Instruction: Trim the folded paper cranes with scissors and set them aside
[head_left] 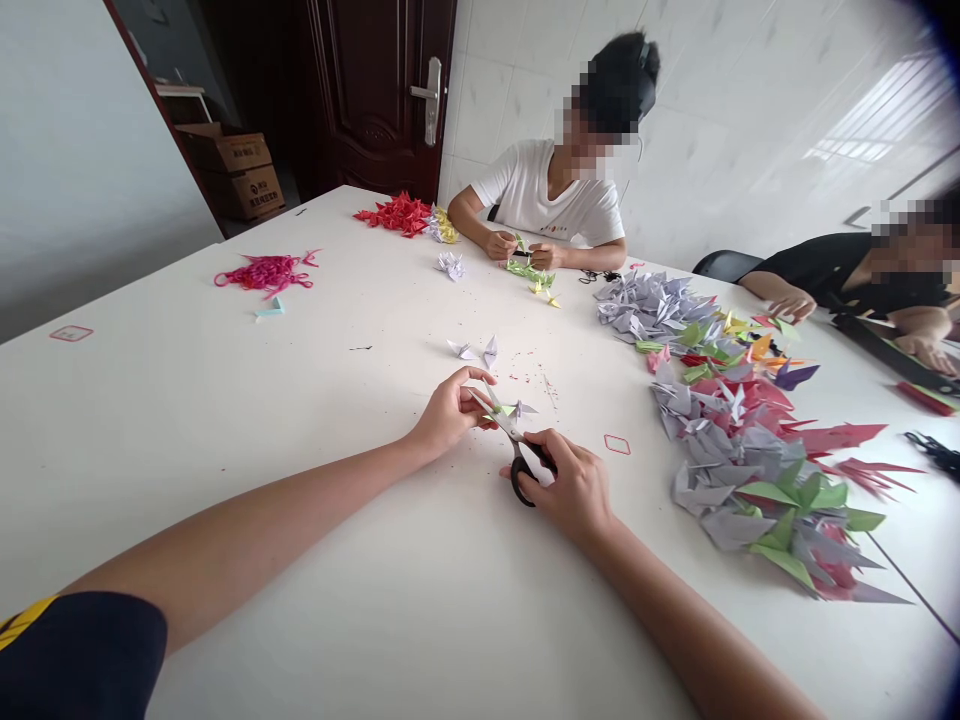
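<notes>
My right hand (pixel 574 480) is closed around the black handles of a pair of scissors (pixel 514 432), whose blades are spread and point away to the left. A green folded-paper crane (pixel 491 414) is pinched in my left hand (pixel 455 408), behind the blades. Whether the blades touch the paper I cannot tell. Close beyond the scissors' pivot is a white paper crane (pixel 523 408); whether it lies on the table or is held is unclear. Two more white paper cranes (pixel 477 351) lie just past my left fingers.
A long heap of white, green and red paper cranes (pixel 720 430) covers the table's right side. Pink cord (pixel 270 273) lies at the left, red cranes (pixel 401 213) at the back. One person (pixel 559 195) sits opposite handling green paper; another (pixel 825 270) sits at far right.
</notes>
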